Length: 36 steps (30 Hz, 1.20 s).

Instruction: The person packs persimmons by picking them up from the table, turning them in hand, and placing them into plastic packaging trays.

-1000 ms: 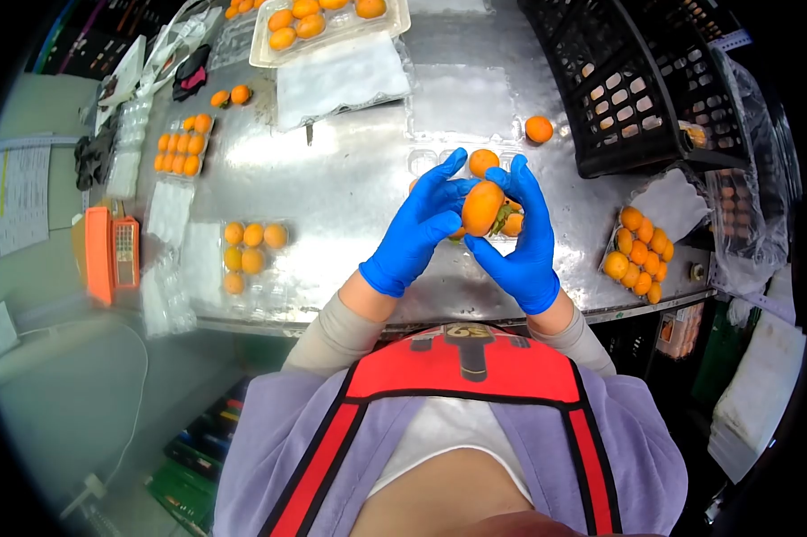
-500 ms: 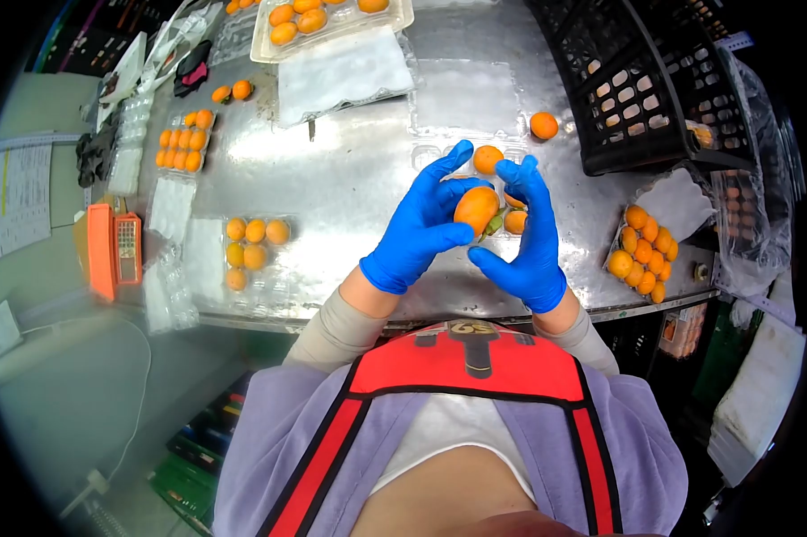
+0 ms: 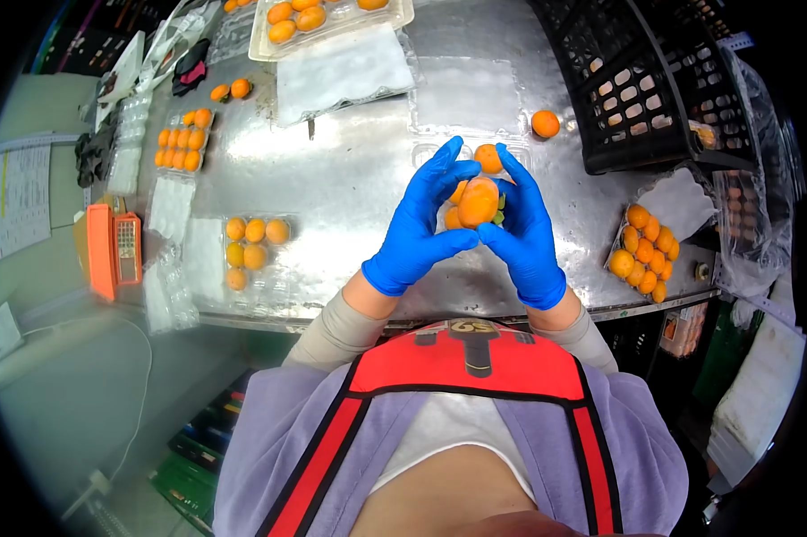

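Note:
An orange fruit with green leaves at its base (image 3: pixel 479 200) is held up between my two blue-gloved hands. My left hand (image 3: pixel 426 219) has its thumb and fingers curved round the fruit's left side. On the other side, my right hand (image 3: pixel 523 231) touches it with the thumb below and the fingers raised. Beneath and behind the held fruit, more orange fruits sit in a clear tray, partly hidden by my hands; one of them (image 3: pixel 488 158) shows just beyond my fingertips.
A single fruit (image 3: pixel 545 123) lies near the black crate (image 3: pixel 632 98). Filled trays stand at right (image 3: pixel 643 253) and far left (image 3: pixel 183 141); a partly filled tray (image 3: pixel 257 243) is nearer. White padding (image 3: pixel 345 76), an orange scale (image 3: pixel 114 251) and the metal table (image 3: pixel 350 179) also show.
The held fruit has turned between my hands. My right hand has closed in on it from the right, and other fruits now show at its left.

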Available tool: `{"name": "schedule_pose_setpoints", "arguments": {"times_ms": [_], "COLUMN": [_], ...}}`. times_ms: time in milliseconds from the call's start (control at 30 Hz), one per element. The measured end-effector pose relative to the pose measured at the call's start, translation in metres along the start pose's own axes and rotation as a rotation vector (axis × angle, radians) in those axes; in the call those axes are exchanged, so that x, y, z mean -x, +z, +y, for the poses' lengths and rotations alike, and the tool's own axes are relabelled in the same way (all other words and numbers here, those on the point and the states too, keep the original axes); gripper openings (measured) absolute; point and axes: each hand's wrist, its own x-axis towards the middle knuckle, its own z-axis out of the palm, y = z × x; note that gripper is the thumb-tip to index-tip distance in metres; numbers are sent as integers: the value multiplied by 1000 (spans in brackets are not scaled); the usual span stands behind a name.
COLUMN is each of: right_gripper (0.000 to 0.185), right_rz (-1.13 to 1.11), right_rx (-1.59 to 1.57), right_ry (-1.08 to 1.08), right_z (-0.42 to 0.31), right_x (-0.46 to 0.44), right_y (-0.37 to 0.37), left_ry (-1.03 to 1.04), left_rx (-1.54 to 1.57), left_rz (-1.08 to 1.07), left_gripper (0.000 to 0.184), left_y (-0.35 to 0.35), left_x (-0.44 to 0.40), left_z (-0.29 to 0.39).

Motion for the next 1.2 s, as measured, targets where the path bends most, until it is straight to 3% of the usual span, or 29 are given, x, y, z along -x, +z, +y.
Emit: {"name": "schedule_pose_setpoints", "arguments": {"times_ms": [67,133,233,367,433,533,667,733,933,1033,1200], "right_gripper": [77,78,79,78,78,77,77,75,67,58,50], "right_rz": [29,58,72,18,49,63,60,34,-59,-59,48], "right_rx": [83,364,464,486,280,251,239,218,-81,-27,-101], "right_ry": [-66,-195,-228,-221,-117,-97,-86,-37,143,72,99], "right_z": [0,-6,-1,-5,-3,-2,-2,-1,-4,6,15], "right_x": [0,0,1,3,3,0,-1,0,-1,-2,-1], "right_y": [3,6,9,16,15,9,7,6,6,4,14], "left_ry": [-25,-93,-51,-191,-278,-367,-386,-193,-145,-81,34], "left_rx": [45,56,-9,-72,188,365,374,202,-26,-284,-412], "left_rz": [11,30,97,206,240,225,194,108,-27,-125,-45], "left_gripper": [83,77,67,51,41,40,40,44,58,62,67], "left_y": [1,1,2,3,-5,-11,-14,-14,-16,-23,-15], "left_x": [0,-1,-1,-7,-9,-6,0,3,5,3,7], "left_z": [4,6,0,9,7,7,2,-4,5,5,-1]}}
